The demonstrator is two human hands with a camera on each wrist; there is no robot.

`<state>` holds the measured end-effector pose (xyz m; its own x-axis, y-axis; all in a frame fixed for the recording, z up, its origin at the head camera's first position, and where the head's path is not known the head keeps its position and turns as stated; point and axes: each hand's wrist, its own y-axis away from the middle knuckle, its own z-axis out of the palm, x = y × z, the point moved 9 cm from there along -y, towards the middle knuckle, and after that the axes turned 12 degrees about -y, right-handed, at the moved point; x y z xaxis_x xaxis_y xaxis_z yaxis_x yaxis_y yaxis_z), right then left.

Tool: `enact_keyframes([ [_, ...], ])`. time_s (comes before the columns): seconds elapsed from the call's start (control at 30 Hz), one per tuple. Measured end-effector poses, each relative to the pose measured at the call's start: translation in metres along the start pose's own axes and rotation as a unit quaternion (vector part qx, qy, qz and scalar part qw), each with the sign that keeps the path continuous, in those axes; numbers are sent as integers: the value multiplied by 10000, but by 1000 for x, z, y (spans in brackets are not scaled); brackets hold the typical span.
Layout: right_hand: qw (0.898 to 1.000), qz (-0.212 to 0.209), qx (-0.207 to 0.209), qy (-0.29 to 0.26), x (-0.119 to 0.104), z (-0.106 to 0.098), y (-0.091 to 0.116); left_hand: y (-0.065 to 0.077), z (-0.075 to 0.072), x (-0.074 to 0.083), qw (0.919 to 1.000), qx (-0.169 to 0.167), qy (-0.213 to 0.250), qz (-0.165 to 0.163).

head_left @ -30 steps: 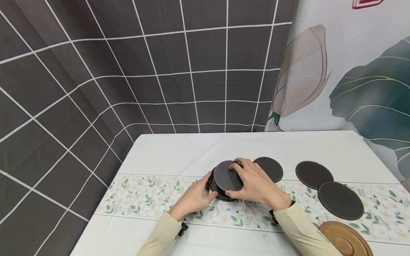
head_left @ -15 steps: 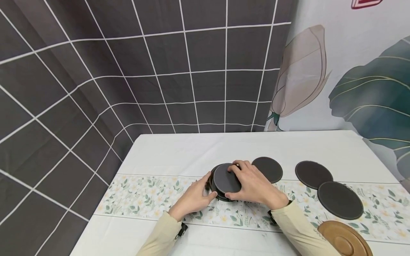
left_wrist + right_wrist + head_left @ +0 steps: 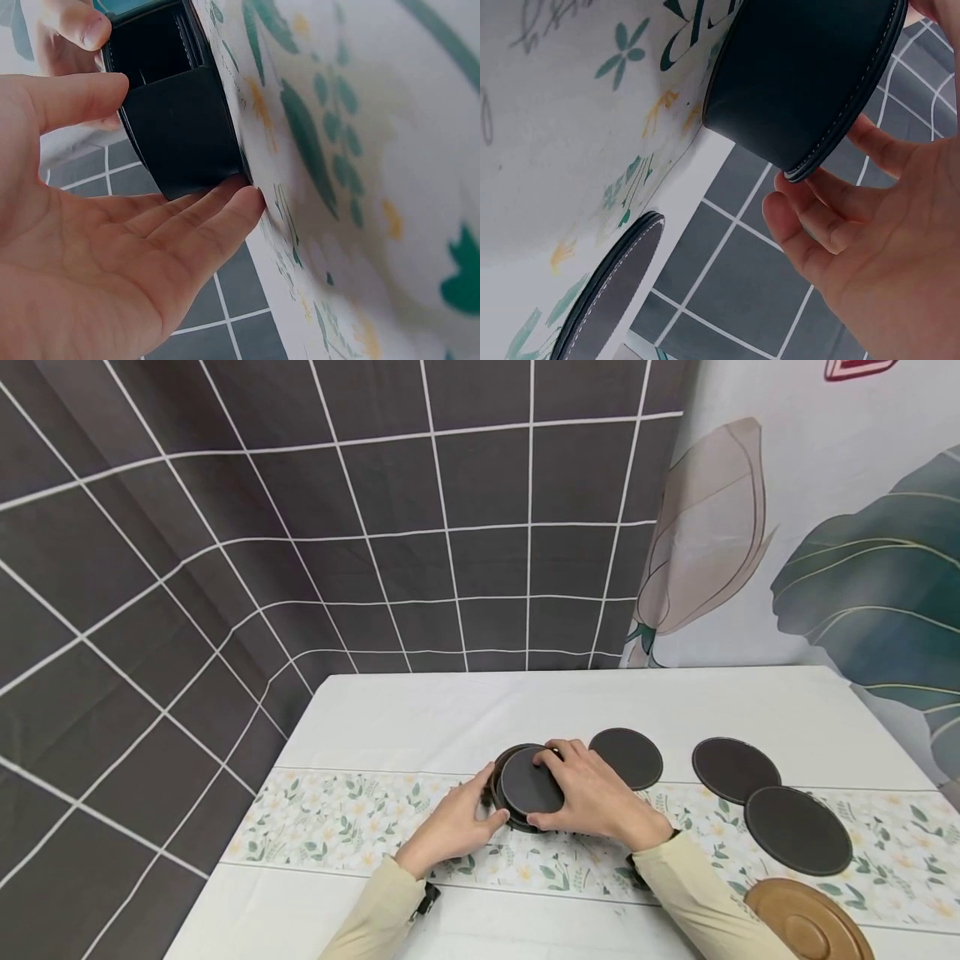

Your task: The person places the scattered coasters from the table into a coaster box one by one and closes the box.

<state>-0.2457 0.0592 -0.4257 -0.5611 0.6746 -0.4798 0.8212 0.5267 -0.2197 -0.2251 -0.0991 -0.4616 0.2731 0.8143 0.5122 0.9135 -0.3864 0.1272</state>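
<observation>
A round black coaster holder (image 3: 180, 127) with a cut-out in its side stands on the floral cloth in the middle of the table. My left hand (image 3: 453, 821) holds its left side, with the thumb beside the cut-out and the fingers along the far wall. Over the holder's mouth lies a round dark coaster (image 3: 528, 781) with a stitched edge. My right hand (image 3: 600, 789) grips this coaster at its right edge, thumb near and fingers far. In the right wrist view, those fingertips (image 3: 780, 214) are right at the stitched rim. The holder's inside is mostly hidden.
Right of the holder lies one dark coaster (image 3: 626, 758). Farther right, another coaster (image 3: 735, 768) touches or slightly underlaps a third coaster (image 3: 798, 831). A brown round ridged piece (image 3: 810, 918) lies near the right sleeve. A dark gridded curtain (image 3: 487, 485) hangs behind the table.
The coaster under my right hand has come down and slightly left onto the holder, and the right hand has lowered with it. My left hand has stayed in place.
</observation>
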Motion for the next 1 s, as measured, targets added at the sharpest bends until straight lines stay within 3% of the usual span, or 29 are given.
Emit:
enact_keyframes([
  [1.0, 9995, -233, 164, -118, -4, 6, -1, 2, -1, 3, 10000, -13, 31, 3],
])
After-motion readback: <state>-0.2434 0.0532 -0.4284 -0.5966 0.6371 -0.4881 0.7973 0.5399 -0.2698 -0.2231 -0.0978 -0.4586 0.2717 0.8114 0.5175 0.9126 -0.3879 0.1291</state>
